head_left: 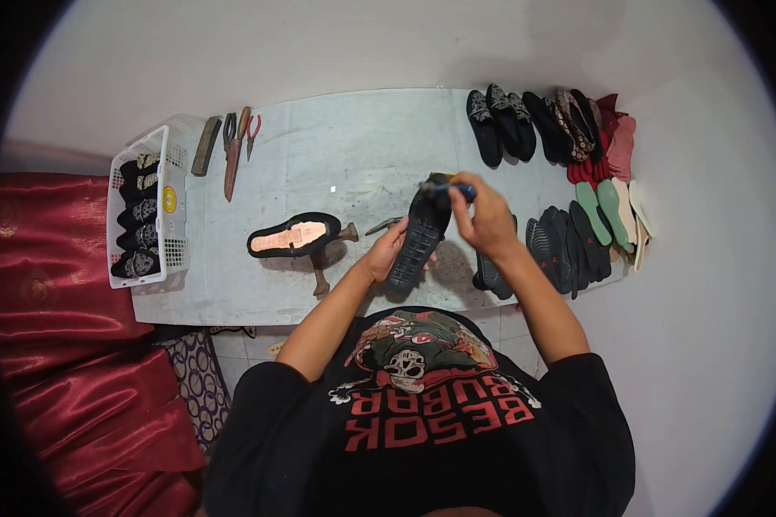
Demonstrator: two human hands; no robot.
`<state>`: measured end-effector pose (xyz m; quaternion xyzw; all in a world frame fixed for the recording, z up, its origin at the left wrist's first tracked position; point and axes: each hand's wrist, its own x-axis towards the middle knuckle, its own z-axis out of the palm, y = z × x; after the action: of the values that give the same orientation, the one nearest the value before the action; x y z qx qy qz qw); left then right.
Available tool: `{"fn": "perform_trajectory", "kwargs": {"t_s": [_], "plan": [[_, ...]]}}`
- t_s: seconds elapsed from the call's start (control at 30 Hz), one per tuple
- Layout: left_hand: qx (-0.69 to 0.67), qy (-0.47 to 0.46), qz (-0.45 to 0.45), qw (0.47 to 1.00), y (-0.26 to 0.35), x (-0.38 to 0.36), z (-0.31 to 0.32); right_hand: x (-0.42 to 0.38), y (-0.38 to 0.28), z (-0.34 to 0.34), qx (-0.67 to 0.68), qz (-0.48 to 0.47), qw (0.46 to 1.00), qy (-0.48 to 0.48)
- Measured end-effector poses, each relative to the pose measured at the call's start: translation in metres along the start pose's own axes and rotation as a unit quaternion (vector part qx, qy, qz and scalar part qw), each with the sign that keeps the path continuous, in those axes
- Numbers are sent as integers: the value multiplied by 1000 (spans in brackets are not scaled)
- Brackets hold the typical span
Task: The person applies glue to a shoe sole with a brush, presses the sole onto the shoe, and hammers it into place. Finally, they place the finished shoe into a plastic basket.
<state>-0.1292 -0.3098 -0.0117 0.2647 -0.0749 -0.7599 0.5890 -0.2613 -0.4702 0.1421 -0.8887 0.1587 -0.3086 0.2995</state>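
My left hand (386, 257) is closed around the edge of a black shoe sole (412, 250), which is held tilted above the table with its blocky ridged side showing. My right hand (488, 220) grips a blue-handled brush (464, 191), its dark tip against the upper end of the sole. A bit of yellow shows behind that end; I cannot make out what it is. Left of my hands, a black shoe upper (306, 221) with a pale insole board rests on a metal shoe anvil (322, 274). A dark pointed tool (383, 227) lies beside my left hand.
A white plastic basket (174, 246) of patterned black shoes stands at the left. Near it lie a sharpening block (206, 146), a knife (232, 172) and red-handled pliers (253, 136). At right are finished shoes (485, 129), black soles (560, 246) and green insoles (610, 207).
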Motion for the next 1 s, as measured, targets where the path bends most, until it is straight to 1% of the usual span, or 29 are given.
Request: {"fn": "perform_trajectory", "kwargs": {"t_s": [0.07, 0.1, 0.2, 0.27, 0.3, 0.37, 0.4, 0.43, 0.47, 0.53, 0.6, 0.63, 0.7, 0.73, 0.8, 0.87, 0.93, 1.0], "plan": [[2, 5, 9, 1000, 3, -1, 2, -10, -12, 7, 18, -33, 999, -16], [5, 11, 19, 1000, 5, -1, 1, -10, -11, 8, 18, -35, 999, -17], [26, -12, -4, 1000, 5, -4, -4, -10, -9, 9, 43, -5, 999, -18], [18, 0, -9, 1000, 3, -5, -1, 3, 4, 4, 29, 64, 997, 16], [12, 12, -10, 1000, 4, -4, 1, 9, 9, 3, 17, 42, 998, 47], [24, -1, 2, 1000, 5, -2, 3, 10, 10, 1, 12, 42, 998, 45], [33, -12, 11, 999, 4, -3, 3, 9, 9, 2, 8, 45, 998, 40], [32, -11, 11, 999, 3, -3, 3, 6, 8, 4, 6, 18, 1000, 21], [25, -2, 14, 1000, 2, -2, 2, -1, 3, 6, 6, 19, 1000, 20], [18, 7, 19, 1000, 2, -2, 3, -10, -13, 10, 40, -12, 999, -9], [21, 34, 13, 999, 3, -5, 2, -10, -17, 10, 38, -30, 998, -27], [21, 35, 14, 999, 2, -6, 1, -7, -14, 7, 36, -3, 999, -11], [23, -6, -5, 1000, 3, -7, 0, 0, -4, 2, 21, 59, 998, 23], [23, -7, -5, 1000, 3, -6, 0, 3, 1, -3, 20, 58, 998, 23], [41, -13, 12, 999, 4, -5, 2, 9, 4, -10, 11, 106, 994, 25], [31, -13, 15, 999, 4, -4, 4, 2, -5, -11, 12, 113, 994, 7], [19, -12, 16, 1000, 4, -3, 10, -12, -10, -2, -3, -24, 1000, -7], [-25, 4, 27, 999, 5, -5, 14, -19, -14, 2, 24, -28, 999, -11]]}}
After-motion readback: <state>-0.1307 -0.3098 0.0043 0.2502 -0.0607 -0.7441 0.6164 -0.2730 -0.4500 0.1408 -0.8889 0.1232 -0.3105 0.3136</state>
